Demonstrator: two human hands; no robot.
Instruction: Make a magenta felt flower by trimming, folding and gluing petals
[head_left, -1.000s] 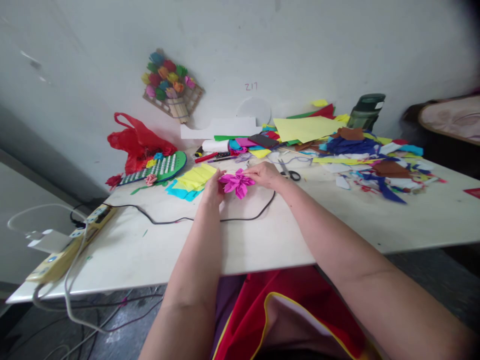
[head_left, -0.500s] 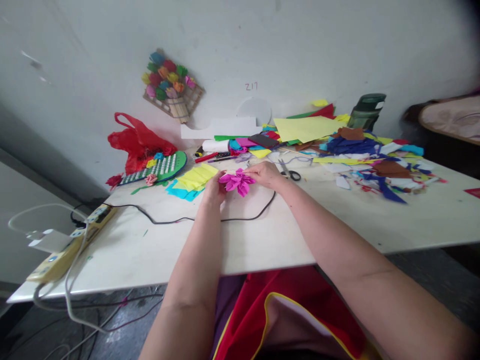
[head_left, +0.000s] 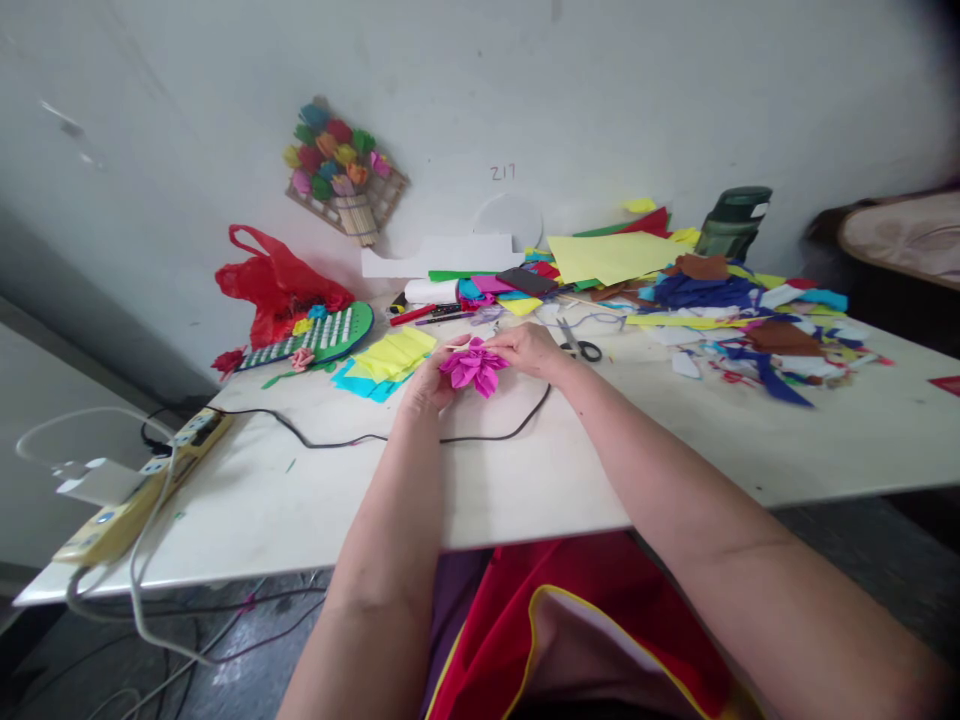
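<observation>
A magenta paper flower (head_left: 475, 369) with several pointed petals is held just above the white table. My left hand (head_left: 433, 378) grips it from the left, fingers partly hidden behind the petals. From the right, my right hand (head_left: 527, 350) pinches its upper edge between thumb and finger. Yellow paper (head_left: 393, 354) and blue paper (head_left: 373, 384) lie left of my left hand. Black-handled scissors (head_left: 583, 347) rest just right of my right hand.
A black cable (head_left: 330, 444) crosses the table beneath the hands. Paper scraps (head_left: 780, 340) are heaped on the right, near a green bottle (head_left: 731, 225). On the left are a red bag (head_left: 274, 285), a green decorated board (head_left: 349, 335) and a power strip (head_left: 112, 520).
My left hand has shifted slightly, its fingers now higher behind the flower. The flower has turned and tilted a little. My right hand has barely moved.
</observation>
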